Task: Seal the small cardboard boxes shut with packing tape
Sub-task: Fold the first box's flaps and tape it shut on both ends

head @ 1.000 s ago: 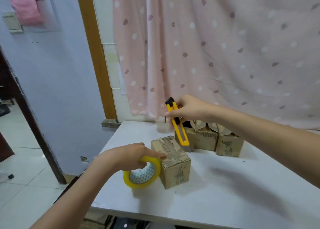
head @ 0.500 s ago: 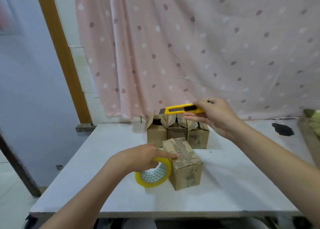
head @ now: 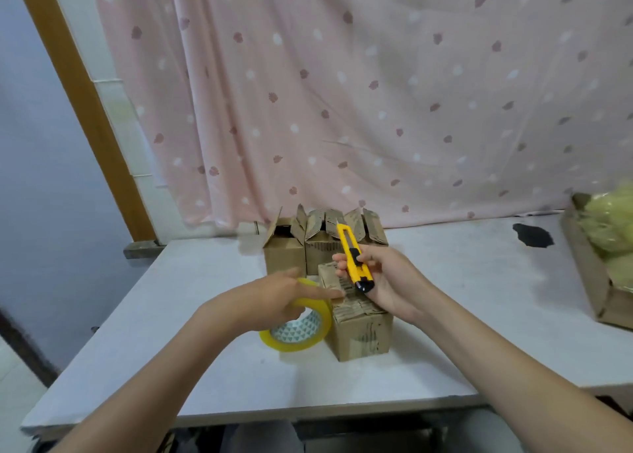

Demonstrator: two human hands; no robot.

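Over the table (head: 205, 367), right hand (head: 387, 281) has lowered its gripped knife (head: 354, 257); left hand (head: 274, 298) grips tape (head: 298, 329).

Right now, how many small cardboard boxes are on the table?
4: one closed box in front beside the tape roll, and three open boxes in a row behind it. More may be hidden behind them.

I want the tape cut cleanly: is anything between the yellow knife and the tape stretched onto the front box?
Nothing visible. The right hand holds the knife just above the box, beside the left hand on the tape roll.
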